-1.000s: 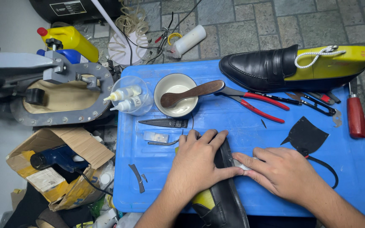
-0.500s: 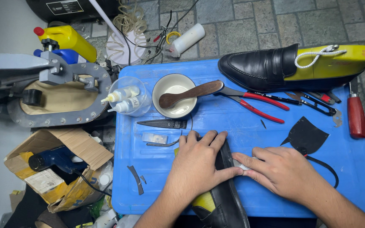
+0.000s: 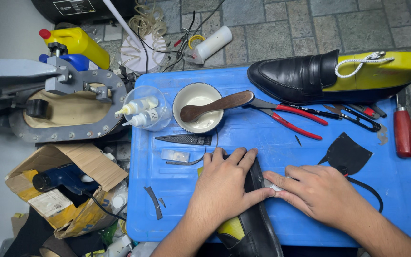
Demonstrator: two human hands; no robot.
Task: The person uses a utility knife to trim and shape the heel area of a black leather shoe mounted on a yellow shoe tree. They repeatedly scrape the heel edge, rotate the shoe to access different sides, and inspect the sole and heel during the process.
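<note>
Under the left hand, pressing flat a black shoe; right hand pinching a small pale piece against it, probably needing firm holding.

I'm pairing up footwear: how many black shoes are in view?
2: one shoe lies at the table's far right on a yellow last; the other is under the left hand.

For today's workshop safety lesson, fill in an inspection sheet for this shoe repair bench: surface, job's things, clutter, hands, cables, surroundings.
Surface: blue table, crowded.
Job's things: black shoe pressed flat under left hand; right hand pinches a small pale piece against it.
Clutter: second shoe on yellow last, red pliers, bowl with wooden tool, knife, leather scrap.
Hands: both bare, on the shoe.
Cables: tangle on the floor.
Surroundings: cardboard box, metal stand.
</note>
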